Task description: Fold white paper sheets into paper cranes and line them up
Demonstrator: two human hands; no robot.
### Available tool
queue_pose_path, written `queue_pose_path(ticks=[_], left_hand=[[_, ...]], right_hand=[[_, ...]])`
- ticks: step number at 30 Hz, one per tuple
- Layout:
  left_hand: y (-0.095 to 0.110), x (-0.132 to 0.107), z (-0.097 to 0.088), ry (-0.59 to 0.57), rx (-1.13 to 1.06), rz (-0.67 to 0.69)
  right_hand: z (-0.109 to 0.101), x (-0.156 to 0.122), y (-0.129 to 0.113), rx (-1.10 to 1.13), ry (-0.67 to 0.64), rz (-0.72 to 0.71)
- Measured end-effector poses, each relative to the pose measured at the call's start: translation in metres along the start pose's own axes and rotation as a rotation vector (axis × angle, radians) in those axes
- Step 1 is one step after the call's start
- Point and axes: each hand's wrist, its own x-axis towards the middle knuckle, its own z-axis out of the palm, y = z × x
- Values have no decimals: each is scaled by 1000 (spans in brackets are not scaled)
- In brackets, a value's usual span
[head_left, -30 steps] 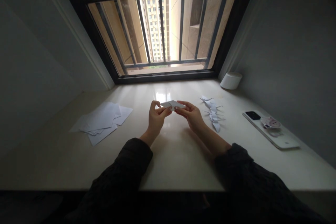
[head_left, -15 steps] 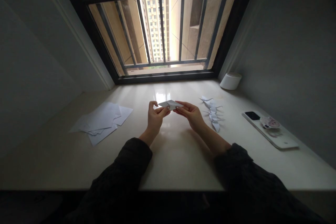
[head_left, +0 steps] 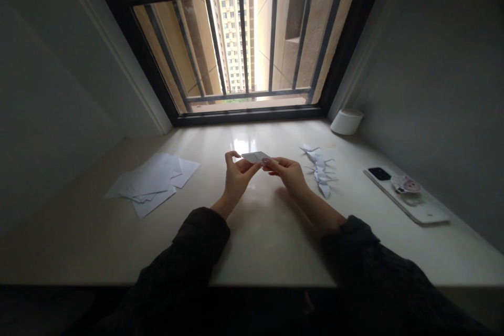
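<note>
Between my two hands, above the pale surface, is a small piece of folded white paper [head_left: 254, 157] with a diamond-like outline and a crease down its middle. My left hand [head_left: 236, 176] pinches its near edge with thumb and fingers, while the index finger curls up at the left. My right hand [head_left: 289, 172] grips the right end, thumb on top and fingers beneath. To the right of that hand lies a row of several folded paper cranes [head_left: 319, 170]. The fingertips hide part of the paper's lower edge.
Loose white paper sheets [head_left: 151, 178] overlap on the left of the pale ledge [head_left: 268, 252]. A phone [head_left: 409, 199] with a round cartoon grip lies at the right. Behind it, a white cylindrical object [head_left: 347, 122] stands by the wall. A barred window [head_left: 244, 52] closes the back.
My left thumb has slid right along the paper's near edge, toward my right hand. The right thumb now lies over the paper's right part. The paper has shifted slightly right.
</note>
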Motion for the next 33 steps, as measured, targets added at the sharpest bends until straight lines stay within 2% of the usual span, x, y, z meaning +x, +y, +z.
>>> queue_pose_path(ticks=[6,8,14,20,27,30,33], left_hand=[[-4,2,-4,177,48,-76],[-4,3,-6,204,92,-115],[0,6,-6,152,44,-163],[2,6,-5,225,38,-163],[5,9,-10,264,36,-181],[6,9,-9,254,56,-162],[7,9,-11,230,134,-86]], right_hand=[[2,-3,1,-80,-13,-56],[2,-3,2,-85,-26,-57],[1,-3,2,-101,-46,-76],[2,-2,3,-92,-56,-63],[1,2,4,-43,-158,-42],[1,2,5,-46,-148,-37],[2,2,5,-45,-179,-38]])
